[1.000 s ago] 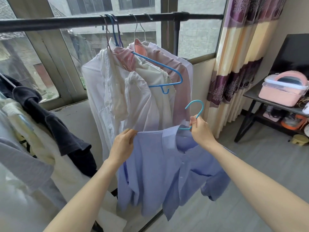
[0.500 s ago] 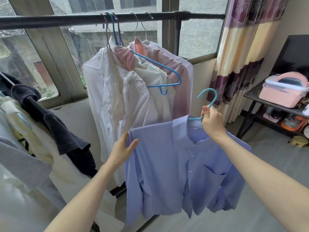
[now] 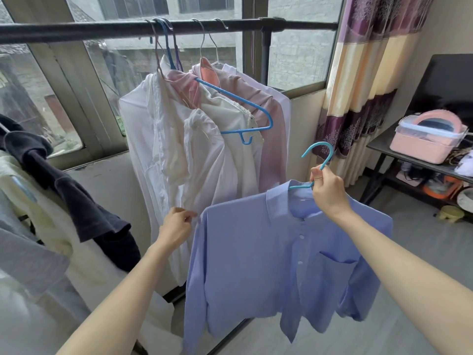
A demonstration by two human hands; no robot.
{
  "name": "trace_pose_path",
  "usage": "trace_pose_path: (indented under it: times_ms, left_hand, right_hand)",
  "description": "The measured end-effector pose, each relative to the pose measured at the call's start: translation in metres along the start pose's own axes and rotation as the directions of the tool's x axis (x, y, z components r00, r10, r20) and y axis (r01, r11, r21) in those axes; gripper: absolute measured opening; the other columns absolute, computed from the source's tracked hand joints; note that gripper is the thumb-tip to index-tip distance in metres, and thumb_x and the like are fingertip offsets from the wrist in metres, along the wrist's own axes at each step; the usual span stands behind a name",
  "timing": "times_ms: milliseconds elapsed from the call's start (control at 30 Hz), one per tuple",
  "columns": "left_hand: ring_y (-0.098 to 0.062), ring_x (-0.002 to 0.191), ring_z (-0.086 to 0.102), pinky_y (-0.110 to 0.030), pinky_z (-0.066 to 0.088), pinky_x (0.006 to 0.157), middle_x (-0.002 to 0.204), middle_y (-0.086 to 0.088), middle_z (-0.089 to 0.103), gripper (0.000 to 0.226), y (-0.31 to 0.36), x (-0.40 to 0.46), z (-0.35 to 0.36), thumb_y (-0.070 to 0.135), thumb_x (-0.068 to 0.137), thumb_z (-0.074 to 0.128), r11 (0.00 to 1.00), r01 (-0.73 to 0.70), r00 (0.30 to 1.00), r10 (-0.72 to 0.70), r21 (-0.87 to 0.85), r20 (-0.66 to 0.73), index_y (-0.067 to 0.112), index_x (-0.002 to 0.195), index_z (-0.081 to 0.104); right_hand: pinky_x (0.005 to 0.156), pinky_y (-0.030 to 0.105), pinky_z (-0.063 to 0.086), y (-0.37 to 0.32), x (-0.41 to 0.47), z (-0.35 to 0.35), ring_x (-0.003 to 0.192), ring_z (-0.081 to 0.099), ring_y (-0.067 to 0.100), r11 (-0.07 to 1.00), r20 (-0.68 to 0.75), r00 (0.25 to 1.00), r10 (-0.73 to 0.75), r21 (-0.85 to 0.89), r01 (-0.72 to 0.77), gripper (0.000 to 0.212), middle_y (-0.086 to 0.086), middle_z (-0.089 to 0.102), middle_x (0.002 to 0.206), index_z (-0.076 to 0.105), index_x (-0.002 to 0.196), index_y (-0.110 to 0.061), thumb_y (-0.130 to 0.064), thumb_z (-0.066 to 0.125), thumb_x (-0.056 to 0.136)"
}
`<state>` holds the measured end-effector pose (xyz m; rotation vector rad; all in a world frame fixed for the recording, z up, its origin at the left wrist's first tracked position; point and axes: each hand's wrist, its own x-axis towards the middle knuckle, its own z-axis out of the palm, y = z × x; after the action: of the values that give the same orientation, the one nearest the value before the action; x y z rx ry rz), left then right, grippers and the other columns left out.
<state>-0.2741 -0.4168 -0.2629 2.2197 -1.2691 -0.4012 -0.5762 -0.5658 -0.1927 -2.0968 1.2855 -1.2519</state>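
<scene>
A light blue button shirt [image 3: 256, 252] hangs on a teal plastic hanger [image 3: 323, 149]. My right hand [image 3: 330, 194] grips the hanger's neck just below the hook and holds the shirt up in front of me, well below the black clothes rail [image 3: 102, 29]. My left hand [image 3: 176, 226] hovers with loosely curled fingers just left of the shirt's shoulder and holds nothing. The hanger's arms are hidden inside the shirt.
On the rail hang white shirts [image 3: 166, 155], a pink garment [image 3: 272, 129] and a tilted blue hanger [image 3: 243, 103]. Dark and pale clothes [image 3: 76, 201] drape at the left. At the right are a striped curtain [image 3: 363, 85] and a pink box [image 3: 430, 144] on a black table [image 3: 381, 147].
My right hand has lifted the hanger and shirt up and to the right. My left hand has let go of the shirt's shoulder and curled its fingers.
</scene>
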Motion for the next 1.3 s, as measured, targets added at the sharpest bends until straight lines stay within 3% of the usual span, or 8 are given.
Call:
trace_pose_path:
  times_ms: [200, 400, 600, 767, 867, 1000, 1100, 1300]
  left_hand:
    - [-0.019, 0.110, 0.054, -0.026, 0.039, 0.093, 0.121, -0.003, 0.056, 0.029, 0.038, -0.011, 0.001, 0.020, 0.095, 0.046, 0.968, -0.209, 0.965, 0.181, -0.138, -0.192, 0.013, 0.120, 0.060]
    - [-0.020, 0.084, 0.057, -0.035, 0.043, 0.074, 0.085, 0.005, 0.062, 0.035, 0.098, -0.013, 0.009, 0.045, 0.089, 0.047, 0.890, -0.456, 0.890, 0.456, 0.002, -0.022, 0.016, 0.103, 0.062]
    - [-0.020, 0.058, 0.036, -0.029, 0.022, 0.067, 0.049, 0.007, 0.033, 0.026, 0.094, -0.008, 0.002, 0.036, 0.079, 0.044, 0.898, -0.437, 0.881, 0.416, -0.054, -0.224, 0.019, 0.060, 0.040]
    - [-0.016, 0.063, 0.035, -0.030, 0.018, 0.070, 0.054, 0.007, 0.031, 0.027, 0.081, 0.005, -0.018, 0.031, 0.077, 0.042, 0.933, -0.330, 0.899, 0.263, -0.146, -0.351, 0.025, 0.056, 0.026]
    - [-0.018, 0.071, 0.040, -0.029, 0.018, 0.072, 0.060, 0.005, 0.036, 0.024, 0.073, 0.013, -0.021, 0.032, 0.079, 0.040, 0.945, -0.308, 0.894, 0.248, -0.109, -0.373, 0.019, 0.060, 0.034]
    - [-0.017, 0.070, 0.039, -0.033, 0.024, 0.078, 0.062, 0.006, 0.036, 0.023, 0.063, 0.011, -0.025, 0.031, 0.079, 0.042, 0.933, -0.345, 0.899, 0.299, -0.098, -0.319, 0.019, 0.060, 0.035]
    - [-0.015, 0.067, 0.035, -0.032, 0.024, 0.073, 0.060, 0.007, 0.033, 0.028, 0.059, 0.005, -0.031, 0.029, 0.079, 0.044, 0.921, -0.381, 0.892, 0.341, -0.087, -0.299, 0.025, 0.058, 0.026]
    - [-0.024, 0.073, 0.038, -0.033, 0.027, 0.068, 0.061, 0.006, 0.035, 0.030, 0.042, -0.001, -0.044, 0.027, 0.080, 0.049, 0.935, -0.328, 0.920, 0.285, -0.132, -0.270, 0.023, 0.058, 0.029]
  right_hand:
    - [0.063, 0.026, 0.031, -0.017, 0.001, 0.005, 0.068, 0.050, 0.025, 0.998, 0.130, 0.990, -0.051, 0.047, 0.045, 0.024, -0.011, 0.047, 0.059, 0.049, 0.077, -0.010, -0.019, 0.040, 0.098]
    - [0.067, 0.030, 0.038, -0.046, 0.005, 0.013, 0.064, 0.052, 0.024, 0.988, 0.165, 0.979, -0.117, 0.122, 0.097, 0.029, -0.009, 0.050, 0.056, 0.058, 0.079, -0.001, -0.022, 0.047, 0.096]
    - [0.085, 0.015, 0.040, -0.034, -0.002, 0.005, 0.093, 0.058, 0.016, 0.960, -0.009, 0.992, -0.124, 0.252, 0.122, 0.035, 0.001, 0.062, 0.101, 0.058, 0.112, -0.007, -0.030, 0.038, 0.095]
    - [0.090, 0.039, 0.034, 0.029, -0.015, 0.004, 0.105, 0.055, 0.034, 0.926, 0.100, 0.951, 0.293, -0.275, -0.257, 0.040, 0.018, 0.064, 0.103, 0.056, 0.084, -0.004, -0.026, 0.026, 0.099]
    - [0.097, 0.041, 0.028, 0.037, -0.021, 0.007, 0.113, 0.047, 0.033, 0.828, 0.037, 0.902, 0.430, -0.414, -0.377, 0.043, 0.019, 0.056, 0.117, 0.061, 0.098, -0.004, -0.026, 0.025, 0.098]
    - [0.091, 0.039, 0.037, 0.013, -0.021, 0.024, 0.102, 0.053, 0.031, 0.986, 0.083, 0.995, 0.057, -0.162, -0.043, 0.029, 0.011, 0.061, 0.104, 0.065, 0.095, -0.006, -0.019, 0.039, 0.092]
    - [0.079, 0.031, 0.043, -0.021, -0.020, 0.034, 0.087, 0.057, 0.025, 0.973, 0.215, 0.951, -0.224, -0.007, 0.231, 0.035, 0.007, 0.064, 0.092, 0.064, 0.097, -0.005, -0.029, 0.041, 0.086]
    - [0.074, 0.034, 0.045, -0.069, -0.018, 0.052, 0.073, 0.052, 0.021, 0.949, 0.520, 0.800, -0.299, 0.075, 0.306, 0.021, -0.004, 0.064, 0.079, 0.059, 0.110, -0.015, -0.019, 0.047, 0.094]
